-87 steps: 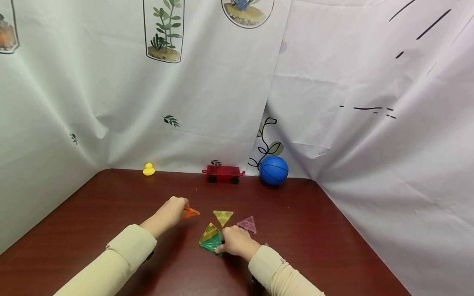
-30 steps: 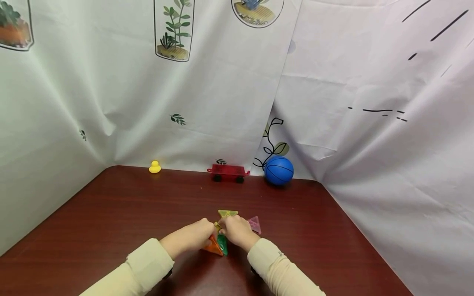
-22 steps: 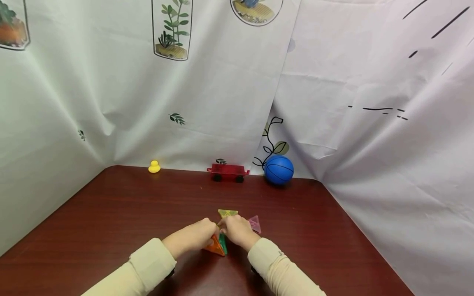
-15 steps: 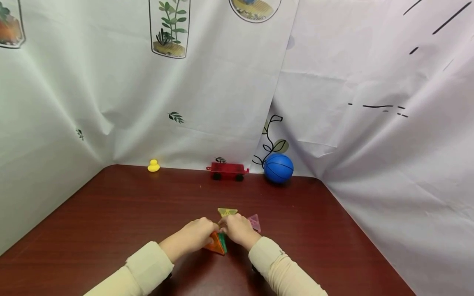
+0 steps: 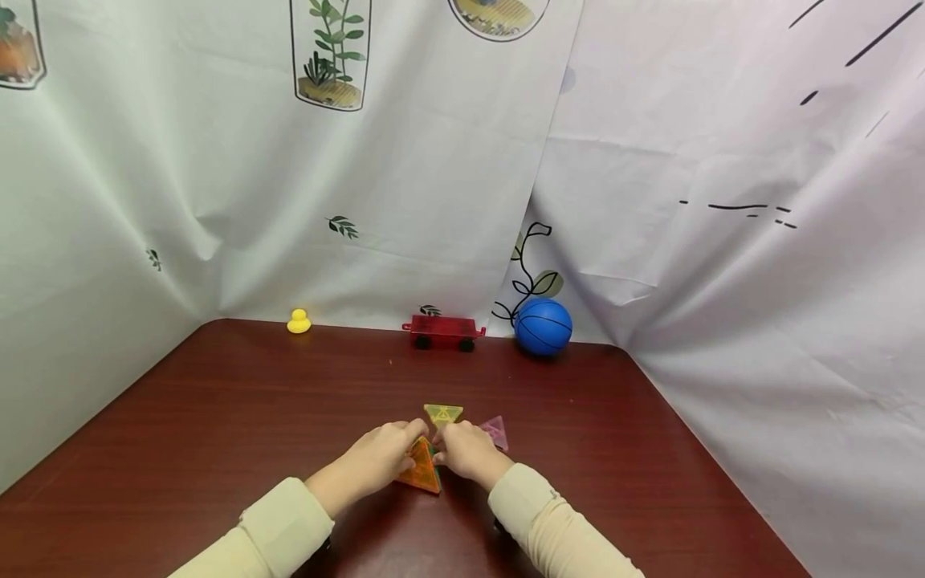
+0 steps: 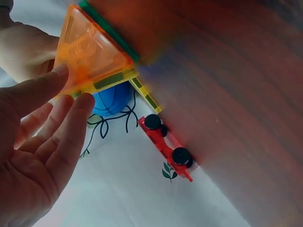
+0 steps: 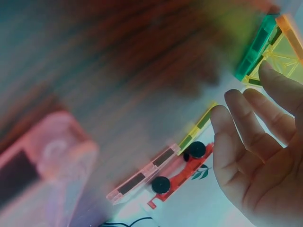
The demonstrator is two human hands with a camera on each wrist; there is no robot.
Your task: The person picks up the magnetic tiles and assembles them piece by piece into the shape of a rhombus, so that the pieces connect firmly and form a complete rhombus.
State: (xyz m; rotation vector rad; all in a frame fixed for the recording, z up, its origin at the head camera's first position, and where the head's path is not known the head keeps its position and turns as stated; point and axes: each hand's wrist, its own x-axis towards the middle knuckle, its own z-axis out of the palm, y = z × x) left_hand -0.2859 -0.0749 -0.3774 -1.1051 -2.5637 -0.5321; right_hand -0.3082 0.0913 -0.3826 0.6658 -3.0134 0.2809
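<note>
The orange triangle (image 5: pixel 424 470) has been brought in from the left, where it was held apart, and is now stood on the table (image 5: pixel 253 401) against the green triangle (image 7: pixel 258 47) and the yellow triangle (image 7: pixel 286 53), leaning so that the three appear to be joined. The grip of the left hand (image 5: pixel 372 457) has been eased: its fingers are held nearly straight around the orange face, with nothing firmly clasped. The right hand (image 5: pixel 470 451) is likewise loosely spread beside the group, nothing gripped; whether fingertips are touching the pieces cannot be told for certain. From this loosening, it may be judged that the new side is being trusted to hold. A second yellow triangle (image 5: pixel 443 413) and a pink triangle (image 5: pixel 496 430) are left lying nearby, unused.
</note>
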